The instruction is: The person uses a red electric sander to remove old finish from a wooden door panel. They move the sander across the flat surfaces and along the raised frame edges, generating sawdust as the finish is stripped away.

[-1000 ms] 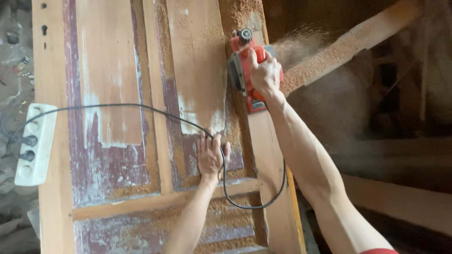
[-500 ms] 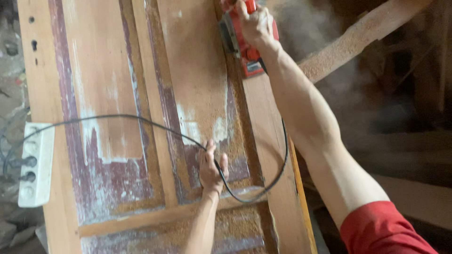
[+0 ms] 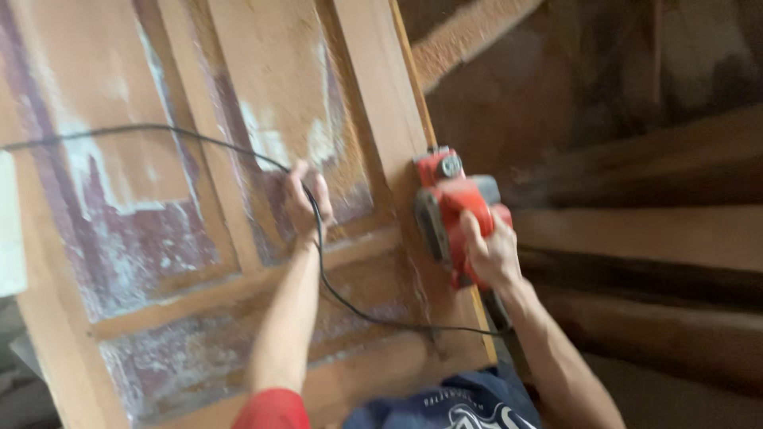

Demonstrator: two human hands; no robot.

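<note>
A wooden panelled door (image 3: 159,238) lies flat below me, with patches of old purple and white paint. My right hand (image 3: 491,256) grips a red electric planer (image 3: 449,208) on the door's right stile, near its right edge. My left hand (image 3: 306,200) rests palm down on a lower panel, fingers spread, with the planer's black cord (image 3: 326,278) running under or beside it. The cord loops from the planer across the door to the left.
A white power strip (image 3: 9,230) sits at the door's left edge. Wooden planks (image 3: 636,238) and a sawdust-covered beam (image 3: 469,32) lie to the right of the door. Sawdust covers the upper panels.
My right hand has pulled the planer back along the right stile toward me. The view has shifted closer and rightward. My left hand stays on the panel.
</note>
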